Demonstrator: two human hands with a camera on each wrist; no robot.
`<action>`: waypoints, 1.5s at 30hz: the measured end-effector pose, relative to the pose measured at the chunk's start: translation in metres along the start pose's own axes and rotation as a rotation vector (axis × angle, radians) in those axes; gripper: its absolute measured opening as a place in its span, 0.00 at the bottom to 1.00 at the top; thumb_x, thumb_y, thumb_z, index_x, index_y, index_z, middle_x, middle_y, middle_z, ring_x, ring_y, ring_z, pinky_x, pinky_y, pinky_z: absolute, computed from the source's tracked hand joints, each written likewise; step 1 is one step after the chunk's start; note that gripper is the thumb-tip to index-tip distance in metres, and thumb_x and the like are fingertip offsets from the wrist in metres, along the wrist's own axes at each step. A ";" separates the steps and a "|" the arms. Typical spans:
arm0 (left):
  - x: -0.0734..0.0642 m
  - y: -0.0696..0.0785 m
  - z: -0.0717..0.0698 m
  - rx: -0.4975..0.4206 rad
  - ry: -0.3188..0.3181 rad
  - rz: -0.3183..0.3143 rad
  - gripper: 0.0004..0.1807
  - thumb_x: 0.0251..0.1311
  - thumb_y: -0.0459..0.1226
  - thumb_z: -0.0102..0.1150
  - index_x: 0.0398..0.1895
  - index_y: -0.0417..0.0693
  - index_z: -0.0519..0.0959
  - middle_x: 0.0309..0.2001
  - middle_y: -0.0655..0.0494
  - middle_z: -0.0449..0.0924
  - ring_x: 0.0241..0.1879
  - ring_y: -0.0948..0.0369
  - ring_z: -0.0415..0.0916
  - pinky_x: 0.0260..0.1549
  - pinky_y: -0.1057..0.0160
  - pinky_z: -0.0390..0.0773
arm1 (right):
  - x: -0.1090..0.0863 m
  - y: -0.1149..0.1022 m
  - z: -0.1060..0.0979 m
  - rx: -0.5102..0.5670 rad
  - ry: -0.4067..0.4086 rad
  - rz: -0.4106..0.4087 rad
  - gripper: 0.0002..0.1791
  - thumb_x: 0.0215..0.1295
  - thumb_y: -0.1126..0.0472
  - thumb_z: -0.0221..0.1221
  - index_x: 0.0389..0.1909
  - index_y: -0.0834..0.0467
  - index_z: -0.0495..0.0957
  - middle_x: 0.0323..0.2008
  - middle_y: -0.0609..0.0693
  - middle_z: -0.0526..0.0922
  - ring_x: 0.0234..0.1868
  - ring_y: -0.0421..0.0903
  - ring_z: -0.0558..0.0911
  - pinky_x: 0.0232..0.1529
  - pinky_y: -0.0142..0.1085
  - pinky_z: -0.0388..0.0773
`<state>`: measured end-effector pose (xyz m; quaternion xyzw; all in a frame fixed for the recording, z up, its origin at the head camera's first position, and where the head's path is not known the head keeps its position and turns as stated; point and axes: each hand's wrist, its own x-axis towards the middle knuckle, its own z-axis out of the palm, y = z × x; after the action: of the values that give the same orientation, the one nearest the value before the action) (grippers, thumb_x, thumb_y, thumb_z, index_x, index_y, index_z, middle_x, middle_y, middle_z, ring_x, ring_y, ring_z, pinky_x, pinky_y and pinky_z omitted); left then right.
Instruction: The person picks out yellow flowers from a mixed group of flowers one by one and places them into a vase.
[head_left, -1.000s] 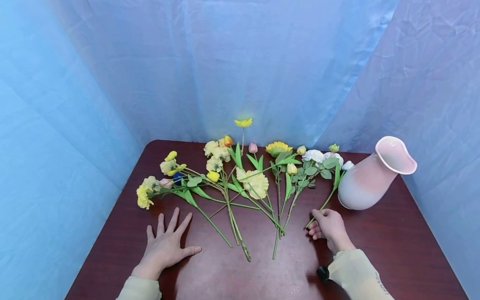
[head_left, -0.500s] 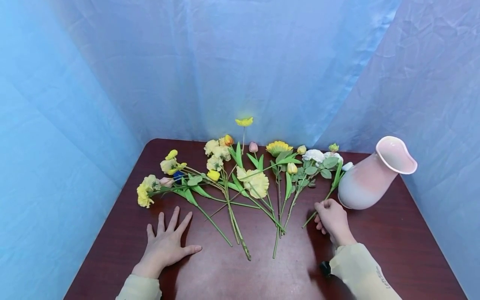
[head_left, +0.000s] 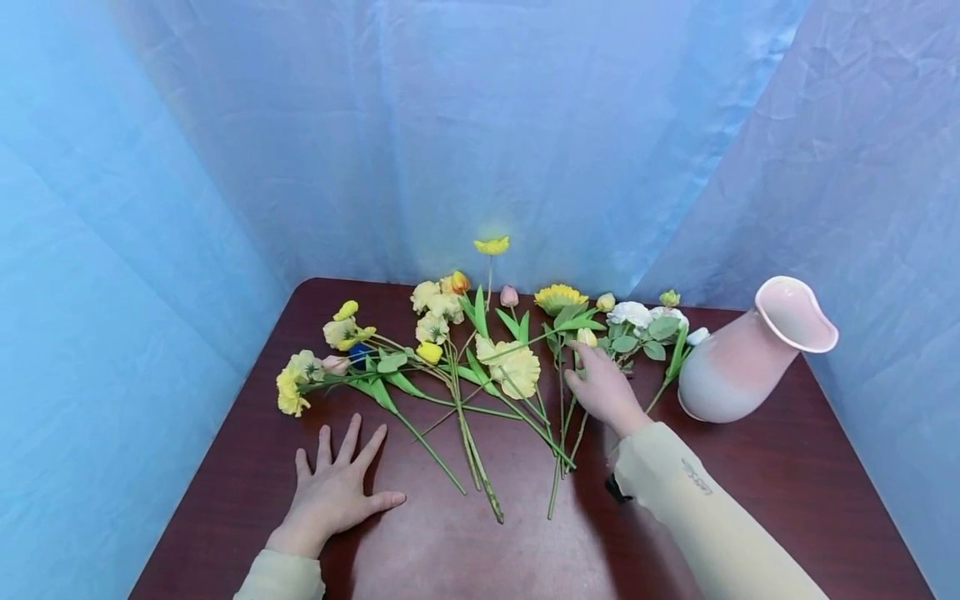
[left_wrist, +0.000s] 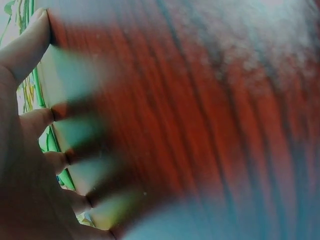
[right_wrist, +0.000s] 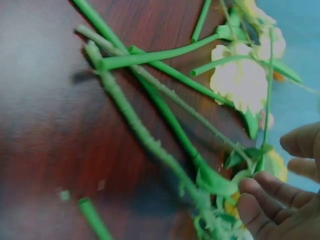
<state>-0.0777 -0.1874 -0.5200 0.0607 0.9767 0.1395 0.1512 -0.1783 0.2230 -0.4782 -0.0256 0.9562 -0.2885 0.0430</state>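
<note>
My right hand [head_left: 606,387] reaches over the flowers right of the middle, palm down, with thumb and fingers apart. It partly covers a pale yellow tulip [head_left: 587,337]. In the right wrist view the fingertips [right_wrist: 255,197] are right at leaves and stems, with nothing gripped between them. A sunflower [head_left: 560,298] lies just beyond this hand. White roses [head_left: 630,314] and a white tulip [head_left: 697,336] lie to its right, the tulip beside the pink-and-white vase [head_left: 727,375]. My left hand [head_left: 333,500] rests flat on the table, fingers spread, below the left-hand flowers.
The dark red table [head_left: 465,567] has blue curtains [head_left: 480,125] behind and beside it. Several crossing stems fan out in the middle, among them a large cream flower [head_left: 513,367], a yellow tulip [head_left: 430,352] and yellow carnations [head_left: 291,392]. One yellow bloom [head_left: 492,246] stands out past the back edge.
My right hand has let go of the white tulip's stem, which lies by the vase, and has moved left and farther away over the pale yellow tulip. The left hand stays put.
</note>
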 end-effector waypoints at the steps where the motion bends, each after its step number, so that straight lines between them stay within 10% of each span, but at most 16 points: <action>1: 0.000 0.000 0.000 0.004 0.001 0.000 0.60 0.47 0.76 0.61 0.82 0.65 0.55 0.83 0.43 0.39 0.77 0.27 0.31 0.62 0.17 0.35 | 0.004 -0.003 0.002 -0.022 -0.011 -0.023 0.31 0.75 0.60 0.53 0.77 0.59 0.62 0.55 0.64 0.76 0.48 0.59 0.77 0.46 0.53 0.73; 16: 0.001 0.002 -0.002 0.042 0.008 0.000 0.60 0.46 0.76 0.61 0.82 0.64 0.57 0.83 0.43 0.42 0.77 0.26 0.35 0.62 0.16 0.39 | 0.041 -0.015 0.020 -0.240 -0.097 -0.081 0.28 0.82 0.47 0.47 0.76 0.52 0.67 0.51 0.66 0.73 0.40 0.57 0.72 0.41 0.51 0.71; 22: 0.003 0.003 -0.003 0.056 0.019 0.006 0.60 0.46 0.76 0.62 0.81 0.64 0.58 0.83 0.43 0.43 0.76 0.26 0.37 0.61 0.16 0.41 | 0.040 -0.012 0.024 -0.308 0.001 -0.060 0.23 0.80 0.45 0.49 0.64 0.52 0.79 0.56 0.65 0.72 0.55 0.65 0.69 0.55 0.61 0.65; 29: 0.002 0.002 -0.002 0.048 0.002 0.001 0.59 0.47 0.76 0.61 0.82 0.64 0.57 0.83 0.42 0.42 0.76 0.25 0.37 0.61 0.16 0.40 | 0.041 0.000 0.027 -0.406 0.159 -0.058 0.17 0.76 0.49 0.55 0.45 0.59 0.82 0.50 0.64 0.75 0.51 0.67 0.71 0.52 0.60 0.67; 45: 0.001 0.001 0.000 0.039 -0.004 -0.008 0.60 0.46 0.77 0.60 0.82 0.66 0.57 0.83 0.44 0.41 0.77 0.27 0.35 0.62 0.17 0.38 | 0.036 0.011 0.011 -0.246 0.195 0.134 0.10 0.73 0.61 0.52 0.44 0.66 0.74 0.38 0.67 0.82 0.41 0.69 0.81 0.45 0.63 0.73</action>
<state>-0.0786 -0.1862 -0.5202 0.0600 0.9792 0.1199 0.1523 -0.2132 0.2235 -0.4962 0.0611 0.9835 -0.1669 -0.0344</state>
